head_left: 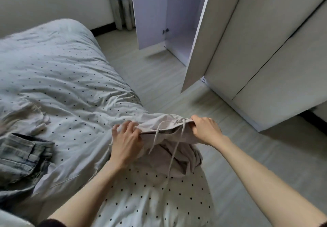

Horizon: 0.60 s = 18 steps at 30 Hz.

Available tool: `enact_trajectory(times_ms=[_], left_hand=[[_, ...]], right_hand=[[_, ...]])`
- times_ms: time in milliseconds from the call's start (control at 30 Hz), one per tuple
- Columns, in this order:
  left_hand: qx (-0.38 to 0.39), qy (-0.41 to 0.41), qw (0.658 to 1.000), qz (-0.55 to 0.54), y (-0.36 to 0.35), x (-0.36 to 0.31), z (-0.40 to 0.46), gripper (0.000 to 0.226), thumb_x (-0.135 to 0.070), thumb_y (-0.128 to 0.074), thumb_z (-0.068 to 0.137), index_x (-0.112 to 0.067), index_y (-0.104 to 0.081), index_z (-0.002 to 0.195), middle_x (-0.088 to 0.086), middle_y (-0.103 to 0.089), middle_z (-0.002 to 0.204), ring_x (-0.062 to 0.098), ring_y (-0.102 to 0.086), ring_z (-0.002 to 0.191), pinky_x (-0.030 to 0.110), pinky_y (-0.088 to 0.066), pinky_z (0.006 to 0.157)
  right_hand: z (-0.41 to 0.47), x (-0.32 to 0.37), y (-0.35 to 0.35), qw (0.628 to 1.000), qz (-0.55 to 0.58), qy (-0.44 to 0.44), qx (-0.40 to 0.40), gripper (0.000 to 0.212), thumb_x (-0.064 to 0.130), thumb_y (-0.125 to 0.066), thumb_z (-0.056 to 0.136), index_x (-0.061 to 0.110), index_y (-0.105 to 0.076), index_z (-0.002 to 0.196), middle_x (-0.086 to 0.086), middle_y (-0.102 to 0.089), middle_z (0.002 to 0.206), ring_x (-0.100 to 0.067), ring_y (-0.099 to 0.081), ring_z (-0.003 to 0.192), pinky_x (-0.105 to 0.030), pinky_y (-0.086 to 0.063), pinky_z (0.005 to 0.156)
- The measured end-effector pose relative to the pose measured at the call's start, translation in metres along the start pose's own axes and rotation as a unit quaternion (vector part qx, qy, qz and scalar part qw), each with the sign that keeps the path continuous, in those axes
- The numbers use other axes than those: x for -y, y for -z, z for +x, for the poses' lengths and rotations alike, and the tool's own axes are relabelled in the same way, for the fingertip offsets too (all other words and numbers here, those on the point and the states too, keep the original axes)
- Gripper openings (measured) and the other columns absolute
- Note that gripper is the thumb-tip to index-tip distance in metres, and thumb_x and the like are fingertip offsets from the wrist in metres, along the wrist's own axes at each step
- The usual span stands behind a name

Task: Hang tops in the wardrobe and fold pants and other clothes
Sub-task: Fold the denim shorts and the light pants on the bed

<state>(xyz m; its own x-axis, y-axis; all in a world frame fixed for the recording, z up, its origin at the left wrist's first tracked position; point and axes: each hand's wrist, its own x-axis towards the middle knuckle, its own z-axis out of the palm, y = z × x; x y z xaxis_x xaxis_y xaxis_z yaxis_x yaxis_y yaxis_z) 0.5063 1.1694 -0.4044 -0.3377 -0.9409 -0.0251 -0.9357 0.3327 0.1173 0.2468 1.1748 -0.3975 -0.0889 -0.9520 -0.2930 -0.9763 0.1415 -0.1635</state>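
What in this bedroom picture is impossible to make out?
Head view only:
- Wardrobe: upper inside, any rail or hangers, cut off by the top edge.
- Drawstring pants: legs bunched below the waistband, length hidden.
- Jeans: partly cut off by the left edge.
- Pale garment: blurred, type unclear.

The bedcover [70,78], filling the frame from nine to six o'clock, is pale grey-green scattered with small dark dots. At the centre, the drawstring pants [169,149] are a pale pinkish beige — their cord [174,153] a lighter off-white. At eight o'clock lie the jeans [21,157], washed-out blue-grey denim with darker seams. The wardrobe [256,53], from twelve to three o'clock, is off-white outside — pale lilac within. The floor [177,88] is light greyish wood grain.
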Motion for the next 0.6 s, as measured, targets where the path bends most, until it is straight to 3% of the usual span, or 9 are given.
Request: enact_trajectory(times_ms=[100, 167, 233, 367, 400, 467, 600], left_hand=[[0.017, -0.026, 0.999, 0.014, 0.054, -0.013, 0.041, 0.018, -0.025, -0.048, 0.087, -0.017, -0.059, 0.097, 0.006, -0.068, 0.104, 0.026, -0.06, 0.102, 0.035, -0.036, 0.084], [0.0, -0.055, 0.998, -0.001, 0.088, -0.028, 0.066, 0.017, -0.027, -0.043, 0.092, -0.016, -0.055, 0.097, 0.01, -0.068, 0.099, 0.032, -0.063, 0.093, 0.035, -0.039, 0.068], [-0.04, -0.097, 0.995, -0.002, 0.121, -0.045, 0.086, 0.018, -0.027, -0.042, 0.094, -0.016, -0.054, 0.102, 0.01, -0.067, 0.1, 0.034, -0.063, 0.092, 0.035, -0.04, 0.064], [-0.153, -0.148, 0.977, -0.03, 0.173, -0.076, 0.101, 0.017, -0.017, -0.054, 0.086, -0.012, -0.06, 0.101, 0.011, -0.07, 0.092, 0.037, -0.065, 0.081, 0.036, -0.044, 0.062], [-0.189, -0.196, 0.961, -0.05, 0.201, -0.105, 0.102, 0.015, -0.013, -0.059, 0.082, -0.009, -0.062, 0.096, 0.012, -0.07, 0.086, 0.038, -0.065, 0.074, 0.037, -0.044, 0.059], [-0.217, -0.197, 0.954, -0.065, 0.214, -0.113, 0.099, 0.014, -0.006, -0.067, 0.074, -0.005, -0.064, 0.088, 0.013, -0.069, 0.076, 0.037, -0.064, 0.061, 0.036, -0.045, 0.053], [-0.299, -0.283, 0.907, -0.089, 0.261, -0.152, 0.091, 0.03, 0.004, -0.078, 0.06, -0.004, -0.068, 0.087, 0.009, -0.071, 0.079, 0.029, -0.067, 0.062, 0.032, -0.049, 0.052]], right_hand=[[-0.008, -0.012, 0.06, 0.998, 0.013, -0.052, -0.02, 0.023, 0.024, -0.049, 0.089, 0.015, -0.053, 0.111, -0.019, -0.061, 0.115, -0.037, -0.056, 0.107, -0.036, -0.04, 0.078], [-0.02, -0.023, 0.101, 0.997, 0.023, -0.072, -0.03, 0.024, 0.024, -0.052, 0.087, 0.019, -0.054, 0.11, -0.016, -0.06, 0.118, -0.035, -0.056, 0.11, -0.034, -0.038, 0.077], [-0.035, -0.036, 0.138, 0.995, 0.027, -0.088, -0.032, 0.028, 0.021, -0.053, 0.085, 0.02, -0.053, 0.113, -0.014, -0.059, 0.12, -0.034, -0.054, 0.112, -0.032, -0.035, 0.077], [-0.068, -0.049, 0.181, 0.993, -0.027, -0.092, -0.075, 0.026, 0.014, -0.049, 0.084, 0.018, -0.048, 0.109, -0.011, -0.061, 0.113, -0.03, -0.055, 0.108, -0.033, -0.032, 0.078], [-0.1, -0.064, 0.204, 0.984, -0.049, -0.114, -0.126, 0.025, 0.011, -0.048, 0.084, 0.019, -0.048, 0.108, -0.01, -0.063, 0.11, -0.029, -0.057, 0.105, -0.034, -0.033, 0.081], [-0.108, -0.062, 0.212, 0.973, -0.104, -0.12, -0.167, 0.028, 0.007, -0.046, 0.082, 0.018, -0.049, 0.108, -0.008, -0.066, 0.105, -0.028, -0.06, 0.1, -0.033, -0.034, 0.082], [-0.155, -0.078, 0.251, 0.92, -0.168, -0.147, -0.322, 0.027, -0.003, -0.054, 0.074, 0.01, -0.058, 0.098, -0.008, -0.069, 0.086, -0.029, -0.065, 0.08, -0.032, -0.041, 0.069]])
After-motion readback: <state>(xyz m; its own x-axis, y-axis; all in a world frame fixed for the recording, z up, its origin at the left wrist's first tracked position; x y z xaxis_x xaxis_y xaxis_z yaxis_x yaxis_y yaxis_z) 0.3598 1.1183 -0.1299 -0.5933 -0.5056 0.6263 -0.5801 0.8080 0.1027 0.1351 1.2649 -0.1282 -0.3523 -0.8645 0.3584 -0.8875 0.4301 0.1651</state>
